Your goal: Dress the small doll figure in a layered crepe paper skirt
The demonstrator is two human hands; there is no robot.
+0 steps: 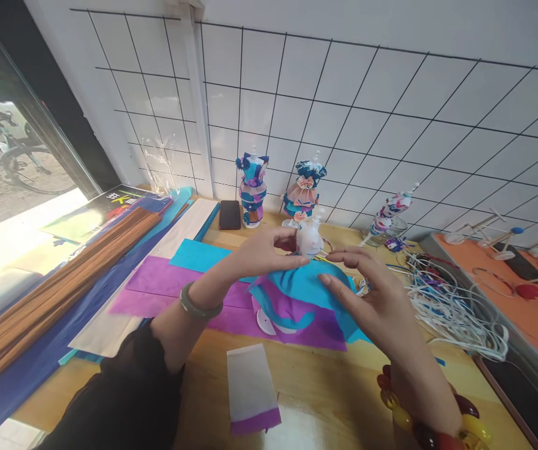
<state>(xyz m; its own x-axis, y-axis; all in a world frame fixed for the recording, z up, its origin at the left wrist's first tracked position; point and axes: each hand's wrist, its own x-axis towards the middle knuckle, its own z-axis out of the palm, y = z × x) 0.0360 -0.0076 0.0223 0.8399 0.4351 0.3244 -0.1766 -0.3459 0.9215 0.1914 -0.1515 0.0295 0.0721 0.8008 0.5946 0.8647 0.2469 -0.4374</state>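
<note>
A small white mannequin (310, 239) stands tilted in the middle of the table, its chest bare. My left hand (269, 253) grips it at the side, thumb across the front, the other fingers partly behind it. Blue and purple crepe paper (304, 281) flares round its lower part like a skirt. My right hand (367, 284) is beside the skirt, thumb and fingers apart, the thumb over the blue layer. Part of a white round base (265, 322) shows under the skirt. Purple crepe strips (156, 278) and a blue piece (198, 255) lie behind my left wrist.
Dressed mannequins (253, 190) stand along the gridded wall, near a dark phone (229, 215). Long crepe rolls (76, 275) cover the left side. White cables (451, 312) tangle at right, beside an orange tray (522, 281). A white packet with a purple edge (253, 384) lies in front.
</note>
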